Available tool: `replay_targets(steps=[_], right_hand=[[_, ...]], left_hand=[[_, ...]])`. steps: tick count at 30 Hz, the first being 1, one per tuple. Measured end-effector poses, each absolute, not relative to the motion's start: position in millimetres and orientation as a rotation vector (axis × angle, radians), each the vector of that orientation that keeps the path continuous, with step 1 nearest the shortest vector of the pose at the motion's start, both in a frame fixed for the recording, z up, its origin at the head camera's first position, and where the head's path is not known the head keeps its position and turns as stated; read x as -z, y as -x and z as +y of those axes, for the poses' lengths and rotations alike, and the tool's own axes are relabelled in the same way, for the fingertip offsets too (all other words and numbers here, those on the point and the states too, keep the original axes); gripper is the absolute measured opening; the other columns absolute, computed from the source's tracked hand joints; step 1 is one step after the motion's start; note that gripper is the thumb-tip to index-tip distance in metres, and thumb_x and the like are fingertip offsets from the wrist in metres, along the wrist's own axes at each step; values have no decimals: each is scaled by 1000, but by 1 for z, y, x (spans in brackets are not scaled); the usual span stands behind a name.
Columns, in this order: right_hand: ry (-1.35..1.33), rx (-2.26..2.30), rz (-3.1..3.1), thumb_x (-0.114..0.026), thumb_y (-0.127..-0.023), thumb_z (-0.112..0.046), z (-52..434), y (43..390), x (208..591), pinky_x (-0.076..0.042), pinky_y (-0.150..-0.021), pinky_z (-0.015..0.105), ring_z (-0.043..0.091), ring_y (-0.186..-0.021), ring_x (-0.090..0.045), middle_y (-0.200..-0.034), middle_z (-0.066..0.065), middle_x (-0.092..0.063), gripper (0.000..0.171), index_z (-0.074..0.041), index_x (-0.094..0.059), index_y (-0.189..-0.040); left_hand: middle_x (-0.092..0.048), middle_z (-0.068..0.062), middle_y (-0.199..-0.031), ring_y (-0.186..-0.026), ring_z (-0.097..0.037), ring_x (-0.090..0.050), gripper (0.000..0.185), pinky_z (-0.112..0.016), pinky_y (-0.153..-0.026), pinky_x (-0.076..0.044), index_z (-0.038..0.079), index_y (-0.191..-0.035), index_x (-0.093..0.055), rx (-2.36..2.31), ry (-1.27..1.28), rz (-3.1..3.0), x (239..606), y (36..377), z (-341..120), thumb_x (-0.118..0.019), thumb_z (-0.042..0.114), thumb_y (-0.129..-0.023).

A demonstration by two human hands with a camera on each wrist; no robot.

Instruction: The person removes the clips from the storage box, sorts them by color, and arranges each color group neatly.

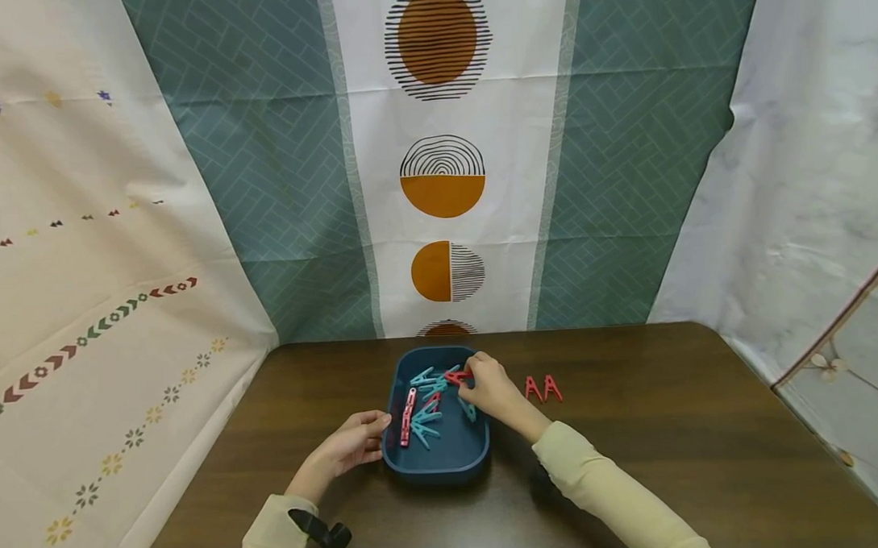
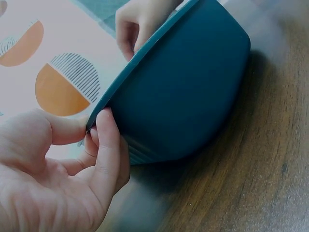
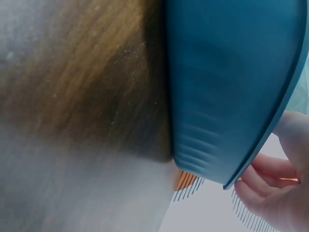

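A dark blue plastic bin (image 1: pixel 446 466) holds several teal clothespins (image 1: pixel 424 424) and some red ones. My left hand (image 1: pixel 354 442) pinches the bin's left rim; in the left wrist view, the thumb is at the lip and the fingers lie against the outer wall. Over the bin's far right part, my right hand (image 1: pixel 492 389) reaches in with bent fingers, pinching a red clothespin (image 1: pixel 455 377). The right wrist view shows that hand (image 3: pixel 275 183) past the rim, its fingertips partly hidden by the bin wall. Long pinkish-red clothespins (image 1: pixel 409 420) lie along the inner left side.
Two red clothespins (image 1: pixel 542 389) lie side by side on the brown wooden table (image 1: pixel 633 428), right of the bin. A patterned curtain (image 1: pixel 447 290) hangs behind the table's far edge. Pale cloths flank it on both sides. A black strap (image 1: pixel 320 532) is around the left wrist.
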State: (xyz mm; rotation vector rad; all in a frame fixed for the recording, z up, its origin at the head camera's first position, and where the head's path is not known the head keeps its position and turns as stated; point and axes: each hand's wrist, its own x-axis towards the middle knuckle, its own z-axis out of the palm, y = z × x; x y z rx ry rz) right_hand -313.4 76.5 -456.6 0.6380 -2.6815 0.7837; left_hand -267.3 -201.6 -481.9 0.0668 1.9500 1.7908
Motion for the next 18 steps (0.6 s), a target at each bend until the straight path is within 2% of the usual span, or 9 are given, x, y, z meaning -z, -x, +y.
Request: replay_targets(steps=[6,9,12,18], right_hand=[[-596,-883,-2575,-78,-77,-11,78,309,460,-51,-62,26,14,-69,-50,-89,11,-59,22,0,-65,-90],[-574,-921,-2526,-78,-77,-11,81,309,464,-54,-65,28,19,-73,-56,-91,11,-61,22,0,-65,-92],[-539,-970,-2487,-79,-76,-11,86,309,465,-53,-66,29,24,-76,-59,-90,11,-62,22,-1,-66,-91],[-466,-1074,-2426,-80,-74,-11,100,307,461,-52,-67,30,22,-78,-63,-87,10,-65,19,-4,-68,-89]], left_hand=[[-61,-3,-92,-80,-13,-60,35,-22,-66,-53,0,-116,-51,-1787,-68,1957,483,268,-204,-52,31,-100],[-61,-3,-92,-80,-13,-60,36,-22,-67,-52,0,-117,-51,-1788,-69,1951,483,267,-204,-52,31,-100],[-62,-3,-93,-80,-13,-60,37,-22,-67,-53,-1,-118,-50,-1787,-68,1948,483,267,-203,-52,31,-100],[-62,-3,-93,-80,-14,-61,38,-22,-67,-52,-1,-120,-50,-1790,-56,1949,483,268,-203,-52,31,-100]])
